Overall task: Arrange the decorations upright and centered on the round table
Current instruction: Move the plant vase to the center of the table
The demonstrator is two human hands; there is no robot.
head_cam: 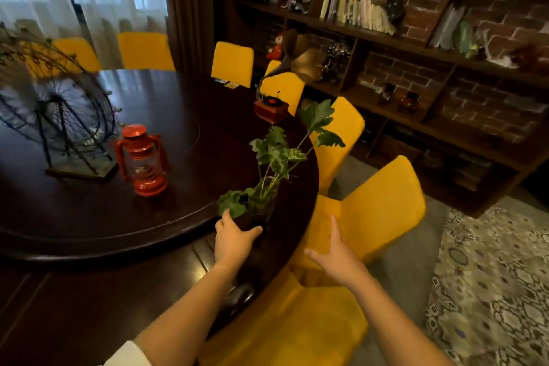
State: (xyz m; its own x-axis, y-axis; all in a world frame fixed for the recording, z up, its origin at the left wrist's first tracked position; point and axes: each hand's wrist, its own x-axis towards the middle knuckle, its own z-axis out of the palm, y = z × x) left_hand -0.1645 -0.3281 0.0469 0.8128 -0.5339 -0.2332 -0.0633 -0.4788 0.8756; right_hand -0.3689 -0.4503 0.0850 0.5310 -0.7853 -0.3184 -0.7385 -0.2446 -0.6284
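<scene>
A green leafy plant (276, 155) in a clear glass vase stands upright near the right edge of the dark round table (89, 217). My left hand (233, 239) cups the near side of the vase base, thumb and fingers spread around it. My right hand (332, 253) hovers open to the right of the vase, over a yellow chair, not touching anything. A red lantern (142, 160) stands upright further in on the raised centre disc, beside a black wire Ferris wheel (56, 116). A small red gramophone (274, 104) with a brass horn stands at the far right edge.
Yellow chairs (383, 202) ring the table, two of them close under my right arm. A dark bookshelf (386, 39) against a brick wall fills the right side. A patterned rug (490, 276) covers the floor. Curtained windows are at the back left.
</scene>
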